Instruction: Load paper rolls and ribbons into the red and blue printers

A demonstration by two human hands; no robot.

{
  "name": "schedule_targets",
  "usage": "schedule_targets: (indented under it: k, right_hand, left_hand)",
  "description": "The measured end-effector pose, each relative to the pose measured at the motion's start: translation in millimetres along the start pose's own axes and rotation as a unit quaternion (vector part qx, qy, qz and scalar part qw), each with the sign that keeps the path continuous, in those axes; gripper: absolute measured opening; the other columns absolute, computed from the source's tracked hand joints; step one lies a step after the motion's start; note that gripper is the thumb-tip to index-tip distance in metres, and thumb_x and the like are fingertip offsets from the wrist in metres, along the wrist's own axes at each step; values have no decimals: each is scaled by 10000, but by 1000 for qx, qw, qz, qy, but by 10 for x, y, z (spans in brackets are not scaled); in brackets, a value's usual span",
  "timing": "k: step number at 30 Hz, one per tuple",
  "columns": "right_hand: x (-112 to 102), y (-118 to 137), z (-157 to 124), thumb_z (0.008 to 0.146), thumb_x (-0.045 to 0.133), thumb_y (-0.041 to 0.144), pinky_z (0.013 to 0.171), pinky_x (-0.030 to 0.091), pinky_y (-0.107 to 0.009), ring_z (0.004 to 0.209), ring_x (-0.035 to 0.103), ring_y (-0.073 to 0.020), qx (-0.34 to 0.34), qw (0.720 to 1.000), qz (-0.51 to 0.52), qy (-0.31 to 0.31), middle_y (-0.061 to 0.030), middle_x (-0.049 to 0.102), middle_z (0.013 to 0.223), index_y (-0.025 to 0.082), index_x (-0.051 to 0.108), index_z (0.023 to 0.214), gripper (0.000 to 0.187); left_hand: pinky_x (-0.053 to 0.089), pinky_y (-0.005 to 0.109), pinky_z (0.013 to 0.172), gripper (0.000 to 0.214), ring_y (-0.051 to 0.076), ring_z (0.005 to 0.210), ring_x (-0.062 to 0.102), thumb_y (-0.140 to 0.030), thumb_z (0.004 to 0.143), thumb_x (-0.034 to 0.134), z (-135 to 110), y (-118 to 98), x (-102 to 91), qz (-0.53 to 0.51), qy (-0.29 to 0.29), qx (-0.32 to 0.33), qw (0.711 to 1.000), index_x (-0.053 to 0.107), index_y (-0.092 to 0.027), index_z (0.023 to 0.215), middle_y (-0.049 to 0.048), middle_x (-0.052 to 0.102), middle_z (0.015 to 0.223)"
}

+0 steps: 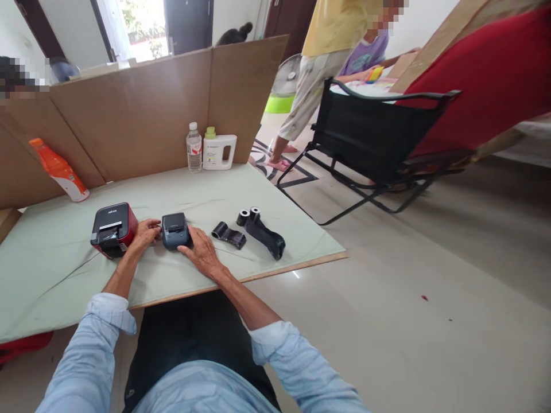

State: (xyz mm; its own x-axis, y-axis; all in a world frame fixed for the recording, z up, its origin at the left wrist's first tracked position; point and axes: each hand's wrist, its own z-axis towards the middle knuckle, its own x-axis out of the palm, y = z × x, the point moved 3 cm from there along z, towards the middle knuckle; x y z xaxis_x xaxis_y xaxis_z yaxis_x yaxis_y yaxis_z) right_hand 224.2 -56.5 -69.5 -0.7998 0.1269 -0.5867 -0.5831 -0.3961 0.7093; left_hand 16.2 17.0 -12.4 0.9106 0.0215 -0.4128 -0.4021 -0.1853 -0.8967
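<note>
A small dark blue-black label printer (175,232) sits on the table between my two hands. My right hand (203,253) grips its right side, thumb by the near corner and fingers along the edge. At its left side, my left hand (147,234) has its fingers curled together; whatever they pinch is too small to make out. Just left of that hand stands a larger red-and-black label printer (114,229). To the right lie a short curled black strip (229,235) and a longer dark strip (267,236), with two small black rolls with white cores (248,215) at its far end.
Along a cardboard screen (159,115) stand a leaning orange bottle (60,171), a clear water bottle (194,150) and a white jug (219,152). Past the table's right edge is a black folding chair (365,132). People are beyond it and behind the screen.
</note>
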Motion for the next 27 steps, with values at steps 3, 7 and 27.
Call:
schedule_targets:
  k: [3,7,27]
  right_hand:
    - [-2,-28,6,988,660,428,1142,481,-541,1384,548,-353,-2,1000,-2,-3,-201,589,1493,182,415,1607,709]
    - [25,-2,15,979,672,425,1144,483,-567,1388,552,-366,0,1000,-2,-5,-206,591,1497,185,418,1608,720]
    - [-2301,-1876,-600,1090,367,462,1289,251,-554,1593,322,-349,355,884,-302,-25,-240,351,1711,67,449,1561,620]
  left_hand:
    - [407,162,431,368,74,473,534,-82,803,727,-33,-24,-3,-3,20,-3,1000,724,-95,1171,-23,649,668]
    - [407,164,430,430,79,463,524,-74,829,673,-34,-53,16,0,43,-8,999,694,-86,1258,-29,629,633]
    - [438,552,1214,580,350,1378,558,-121,861,476,-404,480,154,286,-80,346,890,605,-139,1426,195,622,1434]
